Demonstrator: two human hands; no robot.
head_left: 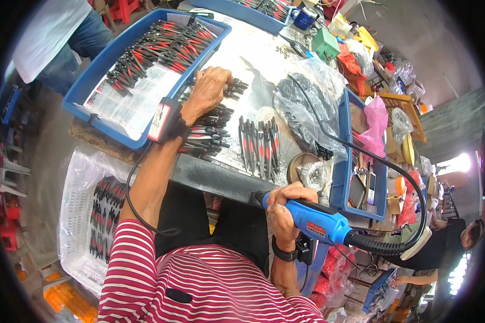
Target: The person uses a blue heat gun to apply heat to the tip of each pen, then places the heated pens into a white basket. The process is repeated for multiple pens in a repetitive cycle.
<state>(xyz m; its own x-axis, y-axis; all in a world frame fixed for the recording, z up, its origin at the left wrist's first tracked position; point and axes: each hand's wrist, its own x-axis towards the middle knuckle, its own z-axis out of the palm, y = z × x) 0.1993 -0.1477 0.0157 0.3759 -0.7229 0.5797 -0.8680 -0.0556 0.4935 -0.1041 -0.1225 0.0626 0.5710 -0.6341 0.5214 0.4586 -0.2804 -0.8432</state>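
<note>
Bright light [463, 162] glares near a greyish wall [458, 119]; a red stool [125, 8] stands on grey floor [42, 141].

Driver [317, 219] is blue, held pretty much sideways by the table [249, 46]; pens [260, 146] are black and red, lying bunched on it.

the right hand [287, 206] holds a blue corded tool [319, 220] at four o'clock. at eleven, the left hand [209, 86] is over black-and-red pens [238, 89] on the counter [237, 48].

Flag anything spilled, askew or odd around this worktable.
No clear spill or damage. Slightly askew: pens in the upper left blue tray cross at angles, while the pen row on the table lies nearly parallel.
</note>
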